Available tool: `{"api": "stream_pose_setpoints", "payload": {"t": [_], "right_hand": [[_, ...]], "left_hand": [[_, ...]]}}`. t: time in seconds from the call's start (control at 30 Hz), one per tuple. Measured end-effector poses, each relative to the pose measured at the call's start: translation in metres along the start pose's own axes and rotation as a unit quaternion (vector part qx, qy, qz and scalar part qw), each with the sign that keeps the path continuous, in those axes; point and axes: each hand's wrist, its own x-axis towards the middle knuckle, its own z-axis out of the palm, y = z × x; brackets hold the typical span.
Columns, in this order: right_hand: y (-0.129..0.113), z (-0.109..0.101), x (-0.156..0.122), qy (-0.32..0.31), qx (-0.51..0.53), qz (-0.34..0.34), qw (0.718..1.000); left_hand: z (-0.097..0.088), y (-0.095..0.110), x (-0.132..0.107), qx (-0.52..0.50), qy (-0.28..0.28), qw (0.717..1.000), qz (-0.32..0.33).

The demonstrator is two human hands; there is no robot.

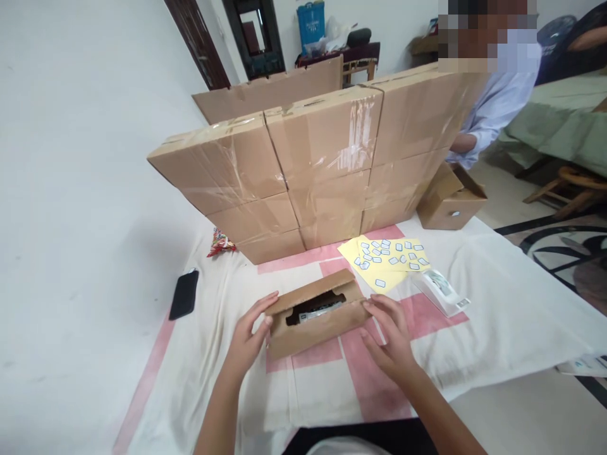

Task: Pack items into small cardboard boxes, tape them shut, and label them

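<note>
A long, narrow cardboard box (317, 330) lies on the cloth in front of me, its top flaps partly raised. Through the gap shows a dark item with a pale printed strip (317, 313); its kind is unclear. My left hand (250, 335) grips the box's left end, the fingers at the far corner and the thumb on the near side. At the opposite end, my right hand (389, 335) holds the right edge with its fingertips, the thumb lower down by the near corner.
A wall of taped cartons (327, 164) stands across the table behind the box. Yellow sheets with small stickers (386, 259), a white package (442, 292) and an open carton (448, 202) lie to the right. A black phone (184, 295) is left; a person (505, 95) stands behind.
</note>
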Motion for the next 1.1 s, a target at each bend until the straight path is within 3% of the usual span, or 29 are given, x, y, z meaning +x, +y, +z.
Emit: {"api": "stream_pose_setpoints", "payload": {"t": [0.13,0.3,0.47,0.57,0.67,0.73,0.83,0.93,1.1], "right_hand": [[-0.001,0.02,0.002,-0.016,0.005,0.045,0.999],[-0.015,0.031,-0.001,-0.02,-0.019,0.038,0.999],[-0.029,0.026,-0.005,-0.065,-0.02,0.051,0.996],[-0.014,-0.003,-0.006,-0.062,-0.033,0.07,0.995],[0.025,-0.059,-0.006,0.02,-0.12,0.13,0.984],[0.056,-0.099,-0.006,0.072,-0.186,0.208,0.958],[0.095,-0.144,-0.003,0.011,-0.194,0.359,0.913],[0.116,-0.164,0.007,-0.068,-0.116,0.462,0.877],[0.128,-0.17,0.029,-0.106,-0.047,0.528,0.841]], "left_hand": [[0.006,0.025,-0.026,0.122,-0.074,0.988,0.065],[0.023,0.047,-0.029,0.373,-0.028,0.921,0.111],[0.054,0.046,-0.021,0.445,-0.028,0.868,0.219],[0.06,0.035,-0.017,0.445,-0.029,0.858,0.256],[0.056,0.026,-0.015,0.439,-0.04,0.855,0.274],[0.054,0.023,-0.015,0.437,-0.052,0.852,0.283],[0.053,0.023,-0.015,0.441,-0.054,0.849,0.286],[0.053,0.024,-0.015,0.447,-0.048,0.846,0.286],[0.054,0.026,-0.014,0.444,-0.043,0.843,0.301]]}}
